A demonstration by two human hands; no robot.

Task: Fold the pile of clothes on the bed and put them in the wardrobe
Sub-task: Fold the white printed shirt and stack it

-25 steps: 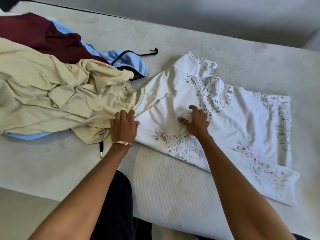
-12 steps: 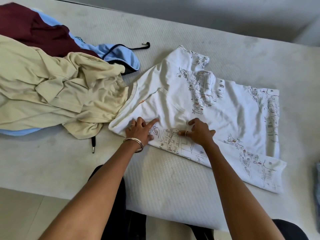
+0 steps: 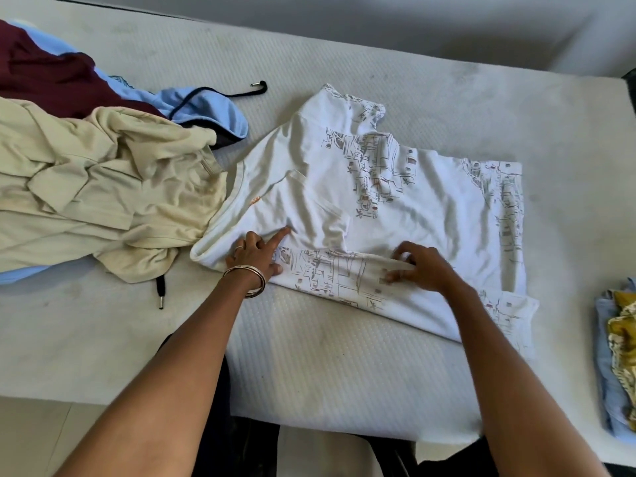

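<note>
A white T-shirt [image 3: 430,208] with a line-drawing print lies spread on the bed [image 3: 344,366], partly folded along its near edge. My left hand [image 3: 256,251], with bangles at the wrist, presses flat on the shirt near its collar end, index finger stretched out. My right hand [image 3: 421,266] pinches the folded near edge of the shirt. To the left lies the pile of clothes: a beige garment [image 3: 96,187], a maroon one [image 3: 44,77] and a light blue hoodie [image 3: 206,108] with black drawstrings.
A stack of folded clothes [image 3: 616,356], blue with a yellow patterned piece, sits at the bed's right edge. The bed's near edge runs below my arms, with the floor beneath. A grey wall stands behind the bed.
My left hand left the beige garment and came onto the white shirt near the collar. My right hand slid toward the near edge and gripped the fold. The folded stack came into view at right.
</note>
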